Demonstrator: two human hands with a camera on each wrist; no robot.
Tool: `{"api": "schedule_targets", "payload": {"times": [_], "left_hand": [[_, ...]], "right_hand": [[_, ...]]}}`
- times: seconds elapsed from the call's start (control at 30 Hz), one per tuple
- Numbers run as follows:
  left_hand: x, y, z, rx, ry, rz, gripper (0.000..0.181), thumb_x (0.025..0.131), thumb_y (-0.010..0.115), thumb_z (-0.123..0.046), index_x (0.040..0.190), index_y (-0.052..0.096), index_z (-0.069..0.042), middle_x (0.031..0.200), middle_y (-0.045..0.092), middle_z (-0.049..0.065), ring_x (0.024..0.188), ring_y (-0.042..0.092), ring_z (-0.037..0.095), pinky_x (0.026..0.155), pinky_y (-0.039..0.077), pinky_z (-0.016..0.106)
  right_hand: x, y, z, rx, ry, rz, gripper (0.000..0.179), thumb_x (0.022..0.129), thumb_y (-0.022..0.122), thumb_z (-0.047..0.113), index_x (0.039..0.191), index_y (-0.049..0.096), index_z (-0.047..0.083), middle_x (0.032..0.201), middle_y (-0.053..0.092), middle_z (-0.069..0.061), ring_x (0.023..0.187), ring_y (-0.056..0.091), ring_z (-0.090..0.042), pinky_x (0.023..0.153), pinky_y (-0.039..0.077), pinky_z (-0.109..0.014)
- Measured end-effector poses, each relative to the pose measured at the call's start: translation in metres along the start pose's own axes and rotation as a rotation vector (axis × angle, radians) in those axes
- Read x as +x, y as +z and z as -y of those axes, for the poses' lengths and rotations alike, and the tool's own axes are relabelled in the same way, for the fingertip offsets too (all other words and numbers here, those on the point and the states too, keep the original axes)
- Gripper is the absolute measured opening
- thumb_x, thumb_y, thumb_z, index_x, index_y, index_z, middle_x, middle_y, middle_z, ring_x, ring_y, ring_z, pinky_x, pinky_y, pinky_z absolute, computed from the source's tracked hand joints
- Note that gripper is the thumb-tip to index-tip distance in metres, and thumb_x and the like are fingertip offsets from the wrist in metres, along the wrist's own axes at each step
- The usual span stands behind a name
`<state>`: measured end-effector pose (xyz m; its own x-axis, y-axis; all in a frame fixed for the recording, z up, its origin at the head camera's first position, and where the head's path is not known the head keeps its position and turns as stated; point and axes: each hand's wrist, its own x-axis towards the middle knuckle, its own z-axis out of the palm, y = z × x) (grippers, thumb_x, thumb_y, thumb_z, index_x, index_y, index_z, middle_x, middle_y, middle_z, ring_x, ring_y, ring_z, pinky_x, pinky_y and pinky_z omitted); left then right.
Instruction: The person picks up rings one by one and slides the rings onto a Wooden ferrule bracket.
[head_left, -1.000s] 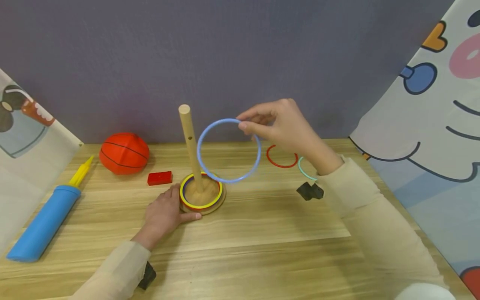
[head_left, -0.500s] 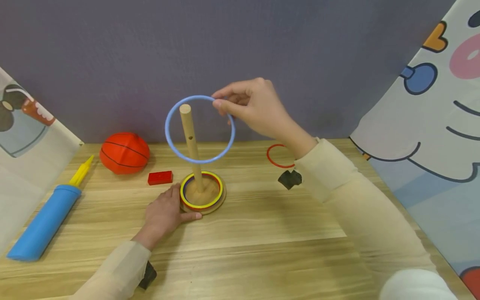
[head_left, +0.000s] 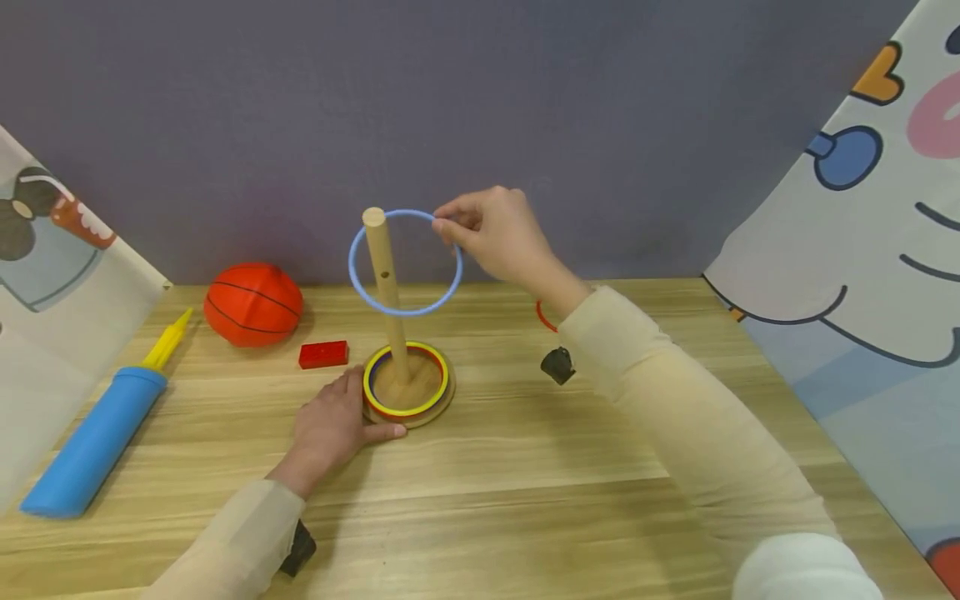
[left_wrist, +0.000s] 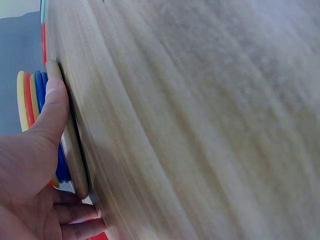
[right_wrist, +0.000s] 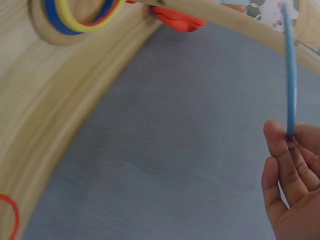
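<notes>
My right hand [head_left: 501, 235] pinches a light blue ring [head_left: 405, 313] between thumb and fingertips. The ring is tilted and loops about the upper part of a wooden post [head_left: 388, 283]; the post's top covers part of its far side, and its near side crosses in front of the post. In the right wrist view the ring [right_wrist: 290, 85] appears edge-on. Around the post's foot lie stacked rings, a yellow ring [head_left: 367, 392] uppermost, with red and blue below. My left hand [head_left: 330, 421] grips the round wooden base [left_wrist: 75, 155], thumb along its near edge, fingers at its left side.
Behind the base, a red block [head_left: 324, 354] and a red ball [head_left: 253, 305] lie on the wooden table [head_left: 480, 517]. A blue pump [head_left: 93, 446] with a yellow nozzle is at far left. A red ring [head_left: 545, 315] shows partly behind the right forearm. A grey wall [head_left: 480, 100] rises behind.
My right hand has carried the light blue ring left to the post, first up and then slightly down, so it now loops about the upper post. The left hand stays on the base.
</notes>
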<state>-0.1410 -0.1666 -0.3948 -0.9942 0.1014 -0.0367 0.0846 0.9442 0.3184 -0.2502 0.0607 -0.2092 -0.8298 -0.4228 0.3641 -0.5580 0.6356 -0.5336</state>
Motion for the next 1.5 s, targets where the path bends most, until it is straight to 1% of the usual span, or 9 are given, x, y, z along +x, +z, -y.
{"api": "schedule_targets", "payload": {"times": [0.27,0.43,0.63,0.8,0.97,1.13,1.23,1.4,1.5], "left_hand": [[0.000,-0.001,0.000,0.011,-0.002,0.007,0.114,0.075,0.083,-0.061,0.148,0.035,0.012,0.144,0.049,0.032,0.125,0.053,0.049,0.091,0.051,0.062],[0.000,0.000,0.001,0.002,0.004,-0.003,0.114,0.075,0.083,-0.061,0.148,0.035,0.012,0.144,0.049,0.032,0.124,0.054,0.049,0.090,0.051,0.062],[0.001,0.000,0.001,0.011,0.006,-0.004,0.115,0.075,0.082,-0.061,0.149,0.033,0.012,0.145,0.049,0.031,0.123,0.054,0.049,0.088,0.052,0.061],[0.001,0.001,0.002,0.001,0.004,-0.010,0.115,0.074,0.083,-0.061,0.149,0.033,0.011,0.141,0.052,0.029,0.122,0.055,0.047,0.087,0.052,0.060],[-0.001,0.001,0.001,-0.011,0.012,-0.027,0.115,0.074,0.084,-0.060,0.151,0.032,0.008,0.141,0.053,0.028,0.122,0.055,0.048,0.086,0.052,0.062],[-0.001,0.001,0.000,-0.001,0.011,-0.025,0.115,0.073,0.084,-0.061,0.149,0.035,0.010,0.140,0.053,0.030,0.122,0.056,0.048,0.085,0.052,0.062],[-0.001,0.000,0.000,0.006,0.004,-0.013,0.115,0.073,0.083,-0.062,0.147,0.036,0.011,0.141,0.052,0.030,0.122,0.055,0.049,0.085,0.052,0.062],[-0.002,-0.001,0.000,-0.001,0.000,-0.015,0.113,0.073,0.084,-0.061,0.146,0.037,0.012,0.139,0.053,0.030,0.121,0.056,0.048,0.083,0.053,0.062],[-0.002,-0.001,0.000,0.005,-0.001,-0.008,0.114,0.074,0.083,-0.062,0.147,0.036,0.011,0.141,0.052,0.030,0.122,0.056,0.048,0.084,0.053,0.062]], "right_hand": [[-0.006,0.030,-0.024,0.002,0.041,0.112,0.022,0.099,0.070,0.023,0.112,0.079,0.008,0.081,0.076,-0.001,0.073,0.072,-0.014,0.061,0.046,-0.023],[-0.017,0.053,-0.037,0.022,0.064,0.177,0.023,0.100,0.069,0.023,0.114,0.078,0.008,0.083,0.077,-0.002,0.072,0.070,-0.012,0.061,0.050,-0.023],[-0.028,0.077,-0.047,0.053,0.046,0.236,0.021,0.099,0.068,0.017,0.114,0.077,0.004,0.083,0.077,-0.003,0.069,0.070,-0.010,0.059,0.052,-0.023],[-0.036,0.095,-0.055,0.067,0.016,0.277,0.020,0.099,0.068,0.013,0.112,0.077,0.002,0.082,0.077,-0.003,0.065,0.068,-0.008,0.058,0.049,-0.019],[-0.043,0.112,-0.063,0.052,-0.012,0.276,0.017,0.097,0.070,0.012,0.108,0.078,0.001,0.080,0.076,-0.004,0.062,0.063,-0.006,0.055,0.045,-0.018],[-0.049,0.124,-0.068,0.035,0.022,0.268,0.017,0.096,0.071,0.014,0.107,0.079,0.004,0.077,0.076,0.000,0.060,0.058,-0.002,0.055,0.043,-0.017],[-0.053,0.128,-0.069,0.025,0.029,0.239,0.017,0.096,0.071,0.015,0.106,0.079,0.004,0.077,0.076,0.000,0.060,0.059,-0.003,0.055,0.043,-0.017],[-0.057,0.135,-0.070,-0.053,0.011,0.184,0.017,0.096,0.070,0.018,0.106,0.079,0.007,0.073,0.071,0.002,0.060,0.057,-0.006,0.056,0.044,-0.020],[-0.060,0.138,-0.070,-0.112,0.024,0.178,0.018,0.097,0.070,0.022,0.107,0.079,0.010,0.082,0.070,0.001,0.070,0.061,-0.011,0.061,0.048,-0.025]]}}
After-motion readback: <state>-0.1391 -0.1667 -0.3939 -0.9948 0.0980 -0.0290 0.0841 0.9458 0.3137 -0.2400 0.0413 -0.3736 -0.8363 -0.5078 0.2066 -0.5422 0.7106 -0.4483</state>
